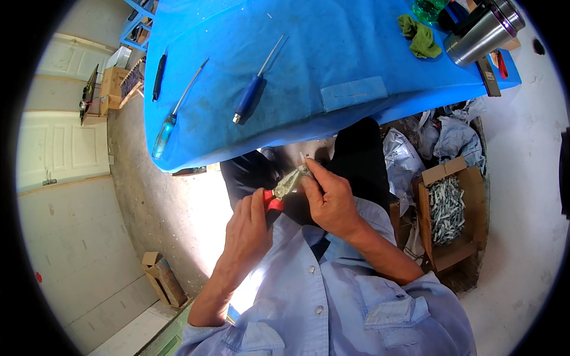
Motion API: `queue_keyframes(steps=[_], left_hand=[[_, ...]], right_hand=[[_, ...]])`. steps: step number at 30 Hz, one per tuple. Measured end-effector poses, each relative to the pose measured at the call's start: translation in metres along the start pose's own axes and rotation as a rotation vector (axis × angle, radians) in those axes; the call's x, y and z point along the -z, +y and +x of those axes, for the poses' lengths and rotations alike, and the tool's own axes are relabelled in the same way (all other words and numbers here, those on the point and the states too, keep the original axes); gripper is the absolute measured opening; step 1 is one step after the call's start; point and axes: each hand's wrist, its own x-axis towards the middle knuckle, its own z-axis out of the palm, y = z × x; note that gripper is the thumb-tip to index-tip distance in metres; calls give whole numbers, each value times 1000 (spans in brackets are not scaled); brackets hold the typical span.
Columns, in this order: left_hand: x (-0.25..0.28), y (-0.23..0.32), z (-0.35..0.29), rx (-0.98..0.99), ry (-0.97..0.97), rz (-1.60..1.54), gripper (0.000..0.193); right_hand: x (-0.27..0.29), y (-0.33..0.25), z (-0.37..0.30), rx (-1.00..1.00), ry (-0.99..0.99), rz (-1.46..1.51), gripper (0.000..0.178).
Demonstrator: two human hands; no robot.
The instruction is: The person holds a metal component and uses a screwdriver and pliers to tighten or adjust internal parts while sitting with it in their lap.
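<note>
Blue-sheeted table (332, 53), creased; two slim-shafted screwdrivers (248, 98) laid on it, presumably for easy reach. Left hand (245, 222): wrapped round red-handled pliers (287, 185), tapering metal nose, just short of the table. Right hand (331, 199): narrowly pinching a small pale piece (303, 158) by the nose, apparently to steady it.

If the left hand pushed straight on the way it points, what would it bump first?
Probably the small pale piece pinched in the right hand: the red-handled pliers in the left hand point toward it. Whether they touch is unclear; depth is hard to judge.
</note>
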Motion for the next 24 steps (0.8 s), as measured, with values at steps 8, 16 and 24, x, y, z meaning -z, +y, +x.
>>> queue_keyframes(steps=[8,16,24], left_hand=[[11,37,-8,231,-166,-691,32],[6,25,-8,330,-83,-572,38],[6,20,-3,171,45,-387,45]], right_hand=[[4,43,6,275,65,-380,34],[19,22,-3,-293,-113,485,31],[19,19,-4,-333,-225,772,30]])
